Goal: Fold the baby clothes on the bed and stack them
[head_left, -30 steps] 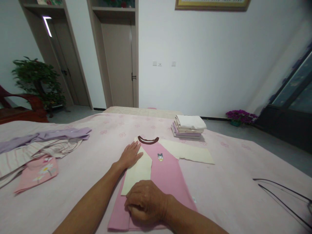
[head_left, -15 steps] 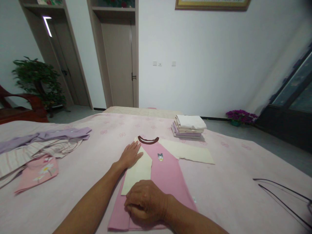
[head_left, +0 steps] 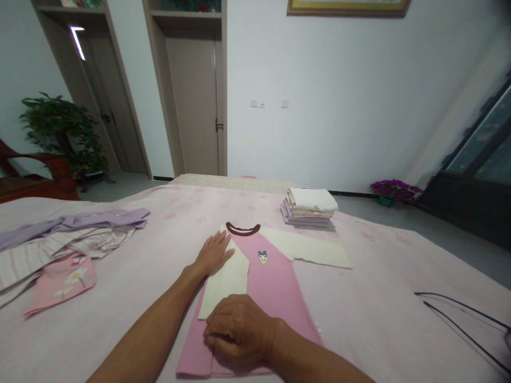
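A pink long-sleeved shirt (head_left: 273,298) with cream sleeves, a dark brown collar and a small duck-face patch lies spread on the bed. Its left-hand sleeve (head_left: 225,284) is folded down across the body, while the right-hand one stretches out sideways. My left hand (head_left: 213,252) rests flat at the shoulder by the collar, fingers extended. Lower down, my right hand (head_left: 239,330) is closed with curled fingers at the cuff of the folded sleeve, pinching the shirt's cloth; its fingertips are partly hidden.
Folded clothes (head_left: 309,207) are stacked beyond the shirt to the right. Loose garments (head_left: 67,234), lilac, striped and pink, lie at the left. Glasses (head_left: 463,308) with thin dark temples sit at the right edge, on the pale pink bedspread (head_left: 371,314).
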The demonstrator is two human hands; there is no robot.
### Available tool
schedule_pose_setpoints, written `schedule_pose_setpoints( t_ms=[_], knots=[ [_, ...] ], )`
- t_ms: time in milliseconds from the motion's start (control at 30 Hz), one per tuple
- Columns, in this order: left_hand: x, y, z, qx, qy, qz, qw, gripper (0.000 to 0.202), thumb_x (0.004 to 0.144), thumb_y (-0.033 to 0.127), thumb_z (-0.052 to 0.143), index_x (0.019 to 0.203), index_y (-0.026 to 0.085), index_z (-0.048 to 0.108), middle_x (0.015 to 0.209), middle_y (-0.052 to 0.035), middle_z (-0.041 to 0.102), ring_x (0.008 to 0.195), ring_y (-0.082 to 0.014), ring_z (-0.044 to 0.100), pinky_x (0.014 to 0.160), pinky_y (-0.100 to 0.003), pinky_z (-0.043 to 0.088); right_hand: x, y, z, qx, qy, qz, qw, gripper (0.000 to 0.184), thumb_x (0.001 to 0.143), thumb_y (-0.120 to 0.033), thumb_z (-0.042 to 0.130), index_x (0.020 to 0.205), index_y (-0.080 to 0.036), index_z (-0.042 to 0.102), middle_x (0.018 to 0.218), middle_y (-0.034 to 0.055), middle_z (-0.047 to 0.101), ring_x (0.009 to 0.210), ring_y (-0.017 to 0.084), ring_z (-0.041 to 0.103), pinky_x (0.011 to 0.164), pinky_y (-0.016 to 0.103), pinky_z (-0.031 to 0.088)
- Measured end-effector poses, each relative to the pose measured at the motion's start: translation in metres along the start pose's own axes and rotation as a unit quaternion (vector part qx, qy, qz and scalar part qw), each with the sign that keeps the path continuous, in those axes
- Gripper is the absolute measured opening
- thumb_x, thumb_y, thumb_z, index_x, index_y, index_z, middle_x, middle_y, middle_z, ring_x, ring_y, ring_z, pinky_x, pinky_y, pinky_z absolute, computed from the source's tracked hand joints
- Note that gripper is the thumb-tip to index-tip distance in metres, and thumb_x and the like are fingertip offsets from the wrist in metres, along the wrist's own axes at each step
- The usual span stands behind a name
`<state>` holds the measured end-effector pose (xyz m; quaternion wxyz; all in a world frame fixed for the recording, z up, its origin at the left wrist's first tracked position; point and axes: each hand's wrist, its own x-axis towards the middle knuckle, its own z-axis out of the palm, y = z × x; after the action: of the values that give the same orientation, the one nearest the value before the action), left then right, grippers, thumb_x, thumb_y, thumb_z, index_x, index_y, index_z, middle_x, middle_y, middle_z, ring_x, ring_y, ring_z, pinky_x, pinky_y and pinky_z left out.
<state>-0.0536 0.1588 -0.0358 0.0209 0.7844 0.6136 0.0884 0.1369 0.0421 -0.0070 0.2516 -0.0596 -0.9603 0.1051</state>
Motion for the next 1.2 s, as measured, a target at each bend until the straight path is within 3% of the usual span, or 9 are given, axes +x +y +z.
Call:
schedule_pose_setpoints(
  t_ms=[367,1200],
  knots=[
    [-0.0017,0.0047,-0.0057,0.002,-0.006,0.000,1.000,0.064,0.100,0.050,0.028,0.152,0.012,0.032,0.162,-0.0144,0.023,0.150,-0.0285,0.019,0.119,-0.044,0.018,0.0011,-0.0006,0.0000,-0.001,0.022,-0.006,1.000,0.014,0.087,-0.026,0.052,0.075,-0.021,0.058,0.065,-0.0013,0.061,0.061,0.014,0.056,0.065,0.027,0.042],
    [-0.0017,0.0036,-0.0051,0.002,-0.006,0.001,1.000,0.065,0.100,0.051,0.028,0.153,0.013,0.032,0.162,-0.0141,0.022,0.150,-0.0290,0.017,0.119,-0.044,0.017,0.0002,-0.0006,0.0004,0.000,0.006,0.006,1.000,0.011,0.088,-0.026,0.055,0.080,-0.020,0.060,0.072,0.0002,0.066,0.067,0.014,0.060,0.070,0.027,0.045]
  ],
)
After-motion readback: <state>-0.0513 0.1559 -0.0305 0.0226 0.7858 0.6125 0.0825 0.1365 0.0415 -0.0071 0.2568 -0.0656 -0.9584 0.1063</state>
